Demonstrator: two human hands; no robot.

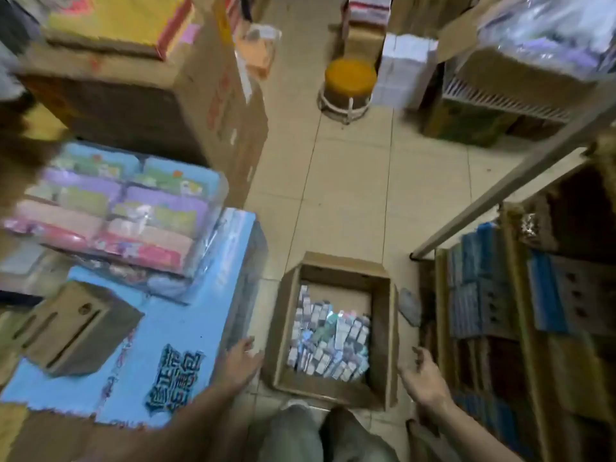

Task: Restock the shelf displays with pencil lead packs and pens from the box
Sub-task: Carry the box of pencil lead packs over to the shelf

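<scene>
In the head view, the open cardboard box sits on the floor at lower centre, its packs heaped toward the near side, and your left hand and right hand hover just outside its two side walls, both empty with fingers loosely spread. Lower both hands onto the walls and grip low so the thin card does not buckle. Then bring the box toward the shelf display at right.
</scene>
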